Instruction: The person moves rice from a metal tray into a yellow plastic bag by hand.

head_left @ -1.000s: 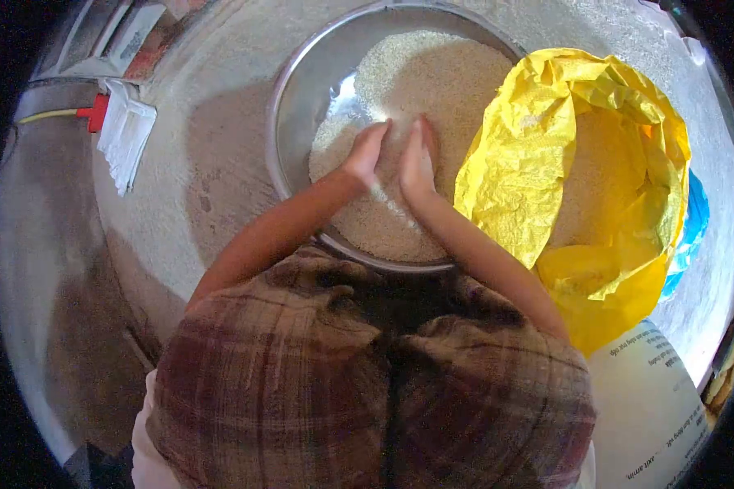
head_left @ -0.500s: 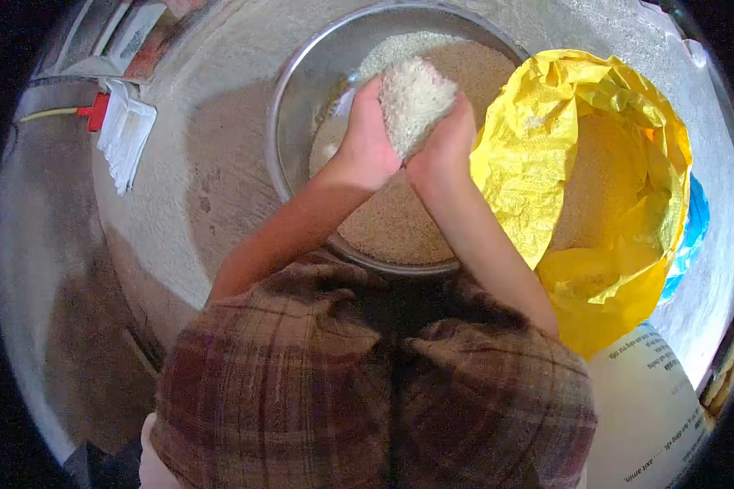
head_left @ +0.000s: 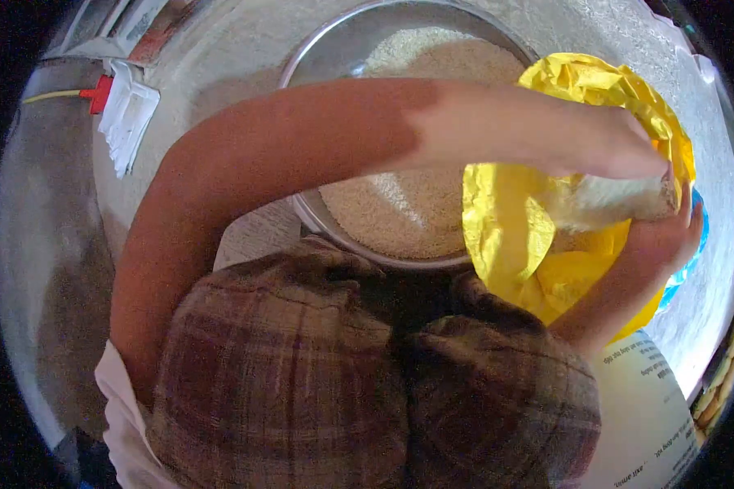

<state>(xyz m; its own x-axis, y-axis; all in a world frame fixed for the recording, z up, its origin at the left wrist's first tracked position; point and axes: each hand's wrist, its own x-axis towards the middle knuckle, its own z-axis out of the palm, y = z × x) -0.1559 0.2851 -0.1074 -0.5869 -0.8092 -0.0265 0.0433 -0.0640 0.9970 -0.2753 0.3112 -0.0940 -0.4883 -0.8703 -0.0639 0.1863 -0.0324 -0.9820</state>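
My left arm reaches across the steel basin [head_left: 330, 61] to the yellow bag [head_left: 506, 236], which stands open at the basin's right. My left hand [head_left: 620, 147] and my right hand [head_left: 667, 232] are cupped together over the bag's mouth. White rice [head_left: 603, 200], blurred by motion, spills from between them to the left and down into the bag. Part of my left hand's fingers is hidden. Inside the basin lies a broad layer of rice [head_left: 400, 216], with a brightly lit patch at the far side.
A printed white sack [head_left: 644, 416] lies at the lower right, near my plaid-covered legs [head_left: 285, 383]. Something blue [head_left: 697, 228] shows behind the yellow bag. At the left are a white folded object [head_left: 130, 114] and a red piece [head_left: 98, 94] on a yellow cord.
Both hands have moved right, from over the basin to over the yellow bag. The heaped rice they held is now falling from them.
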